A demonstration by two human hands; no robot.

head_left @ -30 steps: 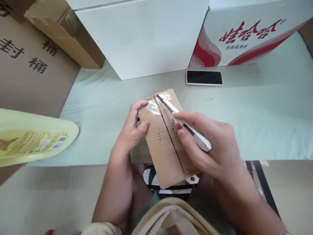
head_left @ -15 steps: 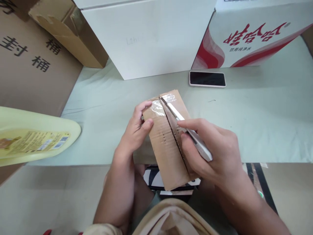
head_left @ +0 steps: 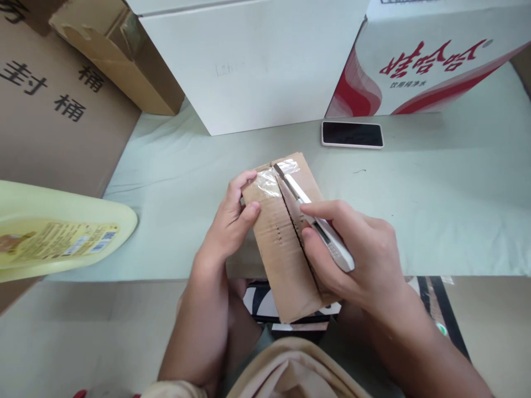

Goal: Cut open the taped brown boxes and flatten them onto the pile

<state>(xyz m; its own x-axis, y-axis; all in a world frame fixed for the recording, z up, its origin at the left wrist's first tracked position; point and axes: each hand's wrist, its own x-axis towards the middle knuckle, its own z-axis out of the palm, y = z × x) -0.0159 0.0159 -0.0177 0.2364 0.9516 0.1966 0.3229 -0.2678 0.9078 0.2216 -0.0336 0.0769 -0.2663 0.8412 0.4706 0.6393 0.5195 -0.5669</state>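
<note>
A small brown cardboard box (head_left: 276, 237) is tilted over the front edge of the table, with a dark seam running along its top face. Clear tape (head_left: 265, 183) covers the far end of that face. My left hand (head_left: 232, 218) grips the box's far left side, thumb on top and fingers round the edge. In my right hand (head_left: 357, 249) is a white utility knife (head_left: 338, 246). Its dark blade lies at the far end of the seam, by the tape. The lower fingers of my right hand are hidden.
A pale green cloth covers the table (head_left: 456, 221). On it are a phone (head_left: 352, 134), a large white box (head_left: 257, 66), a red and white box (head_left: 423, 83) and brown boxes (head_left: 62, 116). A yellow bottle (head_left: 74, 229) lies at the left.
My right hand and the rear of the knife have shifted slightly left, and the blade tip sits slightly to the right. My left hand and the box have barely moved.
</note>
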